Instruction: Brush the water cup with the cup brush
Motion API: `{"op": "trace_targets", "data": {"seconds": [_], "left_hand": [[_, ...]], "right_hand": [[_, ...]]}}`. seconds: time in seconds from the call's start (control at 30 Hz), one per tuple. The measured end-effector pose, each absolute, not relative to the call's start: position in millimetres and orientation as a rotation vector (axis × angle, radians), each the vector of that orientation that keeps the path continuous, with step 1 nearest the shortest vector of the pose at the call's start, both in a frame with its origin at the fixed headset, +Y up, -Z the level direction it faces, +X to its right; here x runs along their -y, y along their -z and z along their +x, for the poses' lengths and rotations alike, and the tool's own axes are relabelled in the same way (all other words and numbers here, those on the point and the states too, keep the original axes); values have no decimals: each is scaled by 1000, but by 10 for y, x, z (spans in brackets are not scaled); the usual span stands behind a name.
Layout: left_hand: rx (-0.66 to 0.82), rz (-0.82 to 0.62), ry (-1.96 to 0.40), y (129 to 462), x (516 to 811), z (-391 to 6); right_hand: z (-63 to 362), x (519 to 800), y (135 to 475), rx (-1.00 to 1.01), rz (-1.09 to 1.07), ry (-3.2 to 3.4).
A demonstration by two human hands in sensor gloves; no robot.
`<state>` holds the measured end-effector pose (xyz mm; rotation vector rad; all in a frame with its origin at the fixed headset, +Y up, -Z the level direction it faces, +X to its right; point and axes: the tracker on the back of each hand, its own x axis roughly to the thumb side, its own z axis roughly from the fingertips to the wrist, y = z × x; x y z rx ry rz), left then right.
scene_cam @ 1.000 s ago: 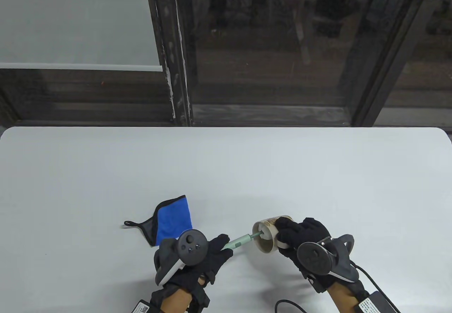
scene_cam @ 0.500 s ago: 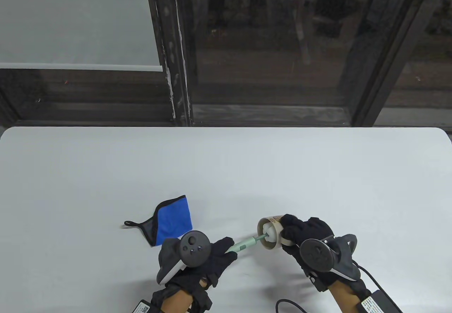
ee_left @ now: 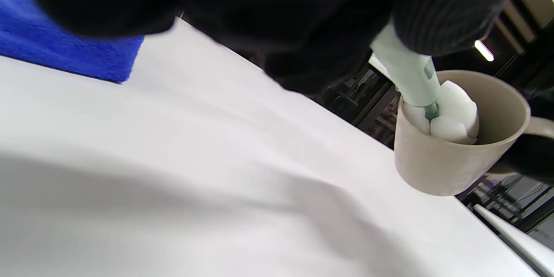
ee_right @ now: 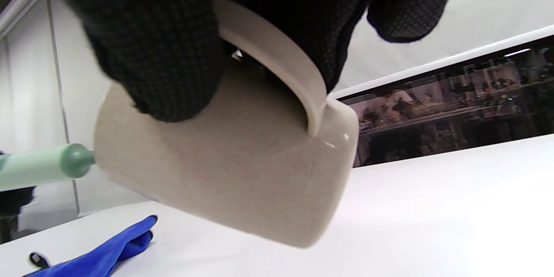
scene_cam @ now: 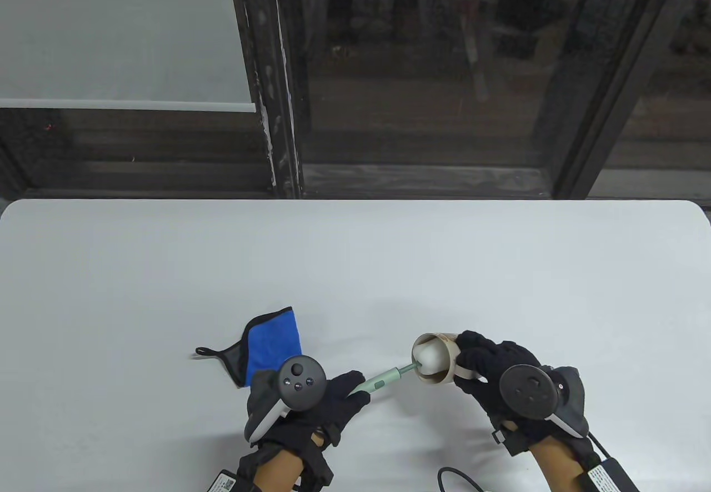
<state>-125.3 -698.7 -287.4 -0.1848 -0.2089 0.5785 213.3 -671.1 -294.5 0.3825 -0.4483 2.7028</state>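
Note:
A beige water cup (scene_cam: 436, 361) is held on its side above the table, its mouth facing left. My right hand (scene_cam: 489, 367) grips it by the handle (ee_right: 277, 56) and body. My left hand (scene_cam: 339, 395) grips the pale green handle of the cup brush (scene_cam: 383, 381). The brush's white sponge head (scene_cam: 426, 354) sits inside the cup's mouth. In the left wrist view the sponge head (ee_left: 450, 114) fills the cup (ee_left: 450, 160) opening. In the right wrist view the green handle (ee_right: 43, 166) enters the cup (ee_right: 225, 164) from the left.
A blue cloth with black trim (scene_cam: 266, 347) lies on the white table (scene_cam: 355, 270) just left of my left hand; it also shows in the right wrist view (ee_right: 99, 255). Black cables (scene_cam: 461, 478) run along the near edge by my right wrist.
My right hand has carried the cup a little to the right and turned it, so the sponge head now shows at the mouth. My left hand and the brush have followed slightly right.

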Motion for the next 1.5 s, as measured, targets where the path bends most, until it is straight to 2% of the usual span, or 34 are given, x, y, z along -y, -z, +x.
{"op": "trace_targets", "data": {"seconds": [0.2, 0.33, 0.6, 0.9, 1.17, 1.5], "left_hand": [[199, -124, -655, 2872, 6896, -1337], [140, -119, -665, 2896, 6906, -1397], [-82, -263, -360, 3036, 7189, -1412], [-207, -285, -158, 3134, 7408, -1376], [-227, -364, -54, 3146, 7582, -1328], [-214, -354, 20, 3123, 7612, -1251]], "right_hand": [[2340, 6681, 2980, 509, 208, -2662], [2484, 6690, 3005, 497, 113, -2601], [2490, 6694, 2997, 503, 107, -2564], [2481, 6711, 2990, 487, 117, -2541], [2475, 6714, 2988, 476, 144, -2537], [2473, 6688, 2972, 491, 171, -2529]]}}
